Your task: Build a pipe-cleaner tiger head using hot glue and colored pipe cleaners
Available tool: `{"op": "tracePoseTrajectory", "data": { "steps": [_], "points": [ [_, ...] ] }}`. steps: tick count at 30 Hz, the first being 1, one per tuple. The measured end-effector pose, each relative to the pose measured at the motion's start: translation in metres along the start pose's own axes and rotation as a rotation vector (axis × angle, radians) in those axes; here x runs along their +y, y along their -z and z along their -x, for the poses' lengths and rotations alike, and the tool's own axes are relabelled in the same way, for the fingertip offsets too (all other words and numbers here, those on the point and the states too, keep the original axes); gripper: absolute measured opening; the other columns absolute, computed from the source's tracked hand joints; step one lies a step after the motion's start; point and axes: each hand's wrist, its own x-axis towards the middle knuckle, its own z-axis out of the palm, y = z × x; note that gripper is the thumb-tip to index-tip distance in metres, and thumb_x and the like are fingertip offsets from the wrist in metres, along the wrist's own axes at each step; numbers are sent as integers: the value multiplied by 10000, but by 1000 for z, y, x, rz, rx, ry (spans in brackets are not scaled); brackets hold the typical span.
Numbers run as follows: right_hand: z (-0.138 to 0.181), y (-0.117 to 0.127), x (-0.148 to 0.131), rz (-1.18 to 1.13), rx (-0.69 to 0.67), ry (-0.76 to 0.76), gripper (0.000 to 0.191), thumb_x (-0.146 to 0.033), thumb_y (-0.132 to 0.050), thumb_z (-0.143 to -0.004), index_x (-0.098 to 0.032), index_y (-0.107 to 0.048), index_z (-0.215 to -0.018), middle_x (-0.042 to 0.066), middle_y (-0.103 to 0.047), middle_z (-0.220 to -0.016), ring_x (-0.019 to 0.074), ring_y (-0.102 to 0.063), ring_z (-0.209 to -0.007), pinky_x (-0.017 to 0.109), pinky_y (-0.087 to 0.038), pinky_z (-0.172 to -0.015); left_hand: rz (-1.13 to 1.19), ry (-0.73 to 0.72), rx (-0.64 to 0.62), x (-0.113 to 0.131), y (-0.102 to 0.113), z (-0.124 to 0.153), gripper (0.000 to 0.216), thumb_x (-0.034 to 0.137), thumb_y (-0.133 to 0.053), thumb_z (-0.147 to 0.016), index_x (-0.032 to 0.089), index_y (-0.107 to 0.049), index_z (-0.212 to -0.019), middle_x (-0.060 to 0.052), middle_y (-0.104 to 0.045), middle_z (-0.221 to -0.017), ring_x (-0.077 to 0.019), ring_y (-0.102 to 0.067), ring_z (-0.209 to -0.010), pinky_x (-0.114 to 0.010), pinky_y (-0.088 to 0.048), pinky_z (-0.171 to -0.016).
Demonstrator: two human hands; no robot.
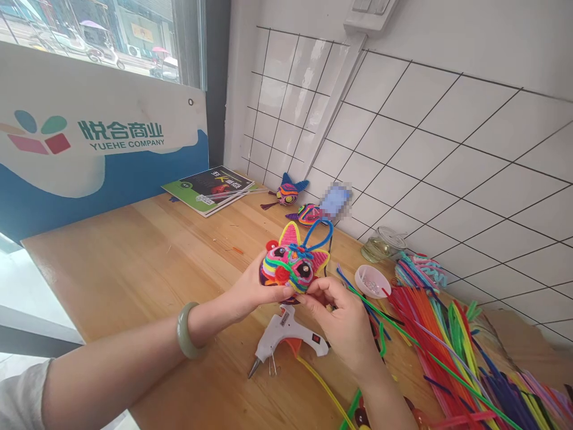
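Note:
A colourful pipe-cleaner animal head (293, 269) is held up over the table, its face towards me. It has pink ears edged in yellow, dark eyes, a red pompom nose and a blue loop on top. My left hand (253, 286) is closed round its left side, thumb along the lower edge. The fingertips of my right hand (338, 304) pinch at its lower right edge; whether a small piece sits between them is hidden. Just below, a white hot glue gun (286, 337) rests on the table with its nozzle pointing down-left.
Many loose pipe cleaners (430, 340) spread over the right side of the wooden table (134, 257). Behind them stand a pink bowl (372, 280) and a glass jar (384, 243). Two finished-looking fish-like pieces, one blue-finned (287, 192), lie by the wall near booklets (212, 188).

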Motion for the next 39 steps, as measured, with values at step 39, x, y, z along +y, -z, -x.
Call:
{"op": "tracePoseTrajectory", "data": {
  "steps": [39],
  "points": [
    [-1, 3, 9, 88, 23, 89, 211, -412, -595, -852, -231, -611, -745, -8, -635, -651, 136, -579, -589, 227, -451, -549, -184, -97, 30, 1, 2, 3, 579, 283, -812, -635, 161, -485, -1098, -93, -650, -1051, -223, -622, -919, -282, -510, -740]
  ]
}}
